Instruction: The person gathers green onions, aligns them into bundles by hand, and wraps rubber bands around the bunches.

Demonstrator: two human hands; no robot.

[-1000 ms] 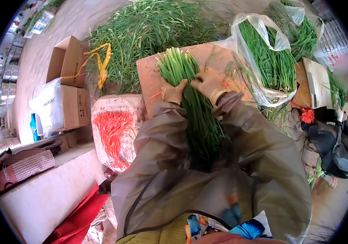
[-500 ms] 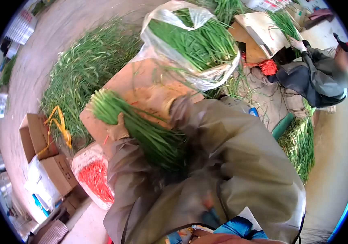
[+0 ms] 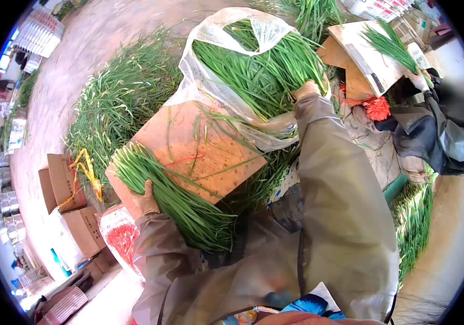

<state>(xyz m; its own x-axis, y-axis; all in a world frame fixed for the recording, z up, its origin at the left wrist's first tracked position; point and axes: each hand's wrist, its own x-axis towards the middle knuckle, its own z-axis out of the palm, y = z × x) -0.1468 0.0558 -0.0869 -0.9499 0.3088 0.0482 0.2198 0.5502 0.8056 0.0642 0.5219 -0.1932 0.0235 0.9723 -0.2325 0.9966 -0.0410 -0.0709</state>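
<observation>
My left hand, in a tan glove, is closed around a thick bunch of garlic chives. The pale stem ends lie on the left of a brown board, and the leaves trail down toward my lap. My right hand, also gloved, reaches to the right edge of the heap of chives inside a clear plastic bag. Its fingers curl onto the leaves there and are partly hidden. Loose leaves and a thin red tie lie on the board.
A large pile of loose greens lies left of the board. Red ties fill a bag at lower left, beside cardboard boxes. At right, a co-worker holds chives over a white-topped stand. More chives stand at right.
My right hand has moved from over the board up and right to the heap in the bag. My left hand still holds the bunch. The view has shifted slightly.
</observation>
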